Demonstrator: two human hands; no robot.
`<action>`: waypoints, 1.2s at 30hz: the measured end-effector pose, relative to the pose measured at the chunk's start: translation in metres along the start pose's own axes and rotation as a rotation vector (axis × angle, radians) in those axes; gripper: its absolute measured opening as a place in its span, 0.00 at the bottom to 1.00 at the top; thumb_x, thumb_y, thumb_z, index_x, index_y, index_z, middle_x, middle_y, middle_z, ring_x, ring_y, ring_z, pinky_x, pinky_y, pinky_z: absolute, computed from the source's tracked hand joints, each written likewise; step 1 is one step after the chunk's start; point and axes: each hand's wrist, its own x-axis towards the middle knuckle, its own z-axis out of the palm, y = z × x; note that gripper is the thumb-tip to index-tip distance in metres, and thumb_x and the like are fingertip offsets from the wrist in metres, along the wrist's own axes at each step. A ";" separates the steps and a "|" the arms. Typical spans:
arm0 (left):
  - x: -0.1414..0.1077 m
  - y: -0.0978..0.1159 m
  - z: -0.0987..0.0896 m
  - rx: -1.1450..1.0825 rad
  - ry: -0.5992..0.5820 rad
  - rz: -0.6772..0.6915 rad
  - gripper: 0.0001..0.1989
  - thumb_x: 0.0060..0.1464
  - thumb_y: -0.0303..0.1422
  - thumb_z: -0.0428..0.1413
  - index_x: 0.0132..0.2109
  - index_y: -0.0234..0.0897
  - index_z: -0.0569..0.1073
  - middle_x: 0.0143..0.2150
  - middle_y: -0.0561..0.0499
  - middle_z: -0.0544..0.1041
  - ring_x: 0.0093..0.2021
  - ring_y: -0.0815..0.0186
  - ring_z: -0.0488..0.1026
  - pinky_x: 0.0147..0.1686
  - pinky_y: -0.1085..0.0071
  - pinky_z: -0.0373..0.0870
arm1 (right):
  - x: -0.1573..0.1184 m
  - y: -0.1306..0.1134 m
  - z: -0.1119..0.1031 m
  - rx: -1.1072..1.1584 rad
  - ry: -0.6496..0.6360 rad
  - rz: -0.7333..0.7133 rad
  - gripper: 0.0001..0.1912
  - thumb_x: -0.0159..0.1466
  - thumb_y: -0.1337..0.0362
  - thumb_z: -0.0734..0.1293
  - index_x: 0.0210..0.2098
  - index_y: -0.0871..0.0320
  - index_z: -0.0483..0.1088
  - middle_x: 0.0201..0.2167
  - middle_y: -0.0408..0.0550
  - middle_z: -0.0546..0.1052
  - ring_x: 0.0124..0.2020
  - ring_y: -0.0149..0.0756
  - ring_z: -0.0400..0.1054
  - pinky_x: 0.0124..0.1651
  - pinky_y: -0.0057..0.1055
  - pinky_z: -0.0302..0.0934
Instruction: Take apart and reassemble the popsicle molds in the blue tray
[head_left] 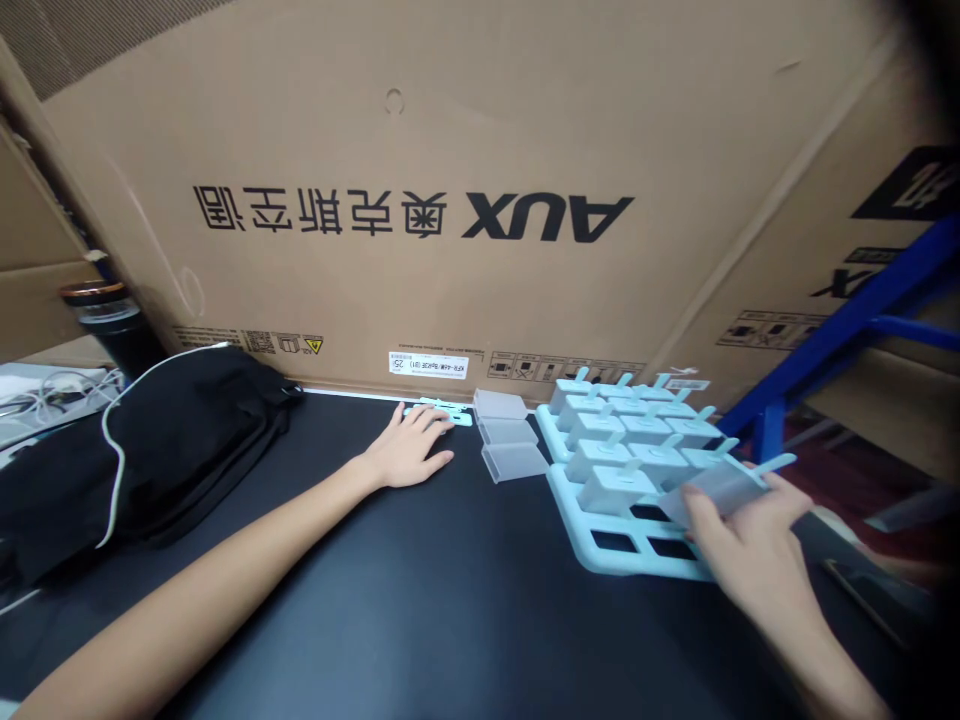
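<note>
My right hand [750, 535] grips a clear popsicle mold [716, 490] with a light blue stick lid, tilted over the near right part of the light blue tray [574, 520]. Several lidded molds [616, 490] stand upright in that tray, their sticks pointing up. Some slots along its near edge show bare. My left hand [411, 445] lies palm down with fingers spread, over the edge of a small pile of light blue stick lids [456, 415]. Whether its fingertips touch them I cannot tell. Between hand and tray lie three clear mold sleeves [506, 432] on their sides.
A large cardboard box [450, 290] rises behind the black table [420, 590]. At left are a black bag [202, 440] with a white cable and a dark bottle [112, 325]. A blue metal frame [840, 340] stands at right.
</note>
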 end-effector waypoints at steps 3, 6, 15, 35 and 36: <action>-0.001 -0.001 -0.001 -0.061 0.111 -0.043 0.20 0.64 0.43 0.47 0.59 0.43 0.65 0.63 0.45 0.64 0.65 0.54 0.56 0.65 0.49 0.48 | 0.002 -0.006 -0.021 0.107 0.115 0.079 0.44 0.53 0.46 0.62 0.62 0.61 0.46 0.55 0.69 0.64 0.48 0.62 0.69 0.47 0.46 0.64; 0.000 -0.012 0.001 -0.236 0.301 -0.253 0.13 0.61 0.34 0.49 0.51 0.41 0.69 0.55 0.47 0.69 0.58 0.58 0.64 0.60 0.57 0.59 | 0.005 -0.038 -0.051 0.179 0.156 -0.006 0.41 0.53 0.49 0.63 0.61 0.54 0.47 0.55 0.64 0.65 0.42 0.54 0.71 0.44 0.44 0.64; -0.008 -0.068 -0.006 -0.528 0.255 -0.474 0.11 0.48 0.25 0.55 0.41 0.36 0.73 0.39 0.50 0.74 0.35 0.65 0.70 0.42 0.65 0.69 | 0.025 -0.200 -0.017 -0.288 -0.490 -0.770 0.33 0.60 0.47 0.56 0.58 0.62 0.56 0.41 0.62 0.75 0.41 0.53 0.71 0.39 0.41 0.62; -0.027 -0.065 -0.014 -0.412 0.062 -0.140 0.22 0.47 0.49 0.63 0.45 0.43 0.73 0.45 0.49 0.69 0.42 0.62 0.68 0.42 0.64 0.69 | 0.030 -0.279 0.074 -0.556 -0.631 -1.000 0.43 0.53 0.39 0.64 0.57 0.64 0.63 0.50 0.64 0.73 0.48 0.56 0.70 0.44 0.43 0.64; -0.027 -0.064 -0.016 -0.393 0.059 -0.136 0.24 0.47 0.50 0.62 0.47 0.43 0.72 0.46 0.49 0.69 0.43 0.61 0.68 0.43 0.63 0.69 | 0.032 -0.279 0.073 -0.567 -0.636 -1.022 0.43 0.52 0.39 0.64 0.57 0.65 0.62 0.50 0.65 0.73 0.47 0.56 0.70 0.43 0.43 0.64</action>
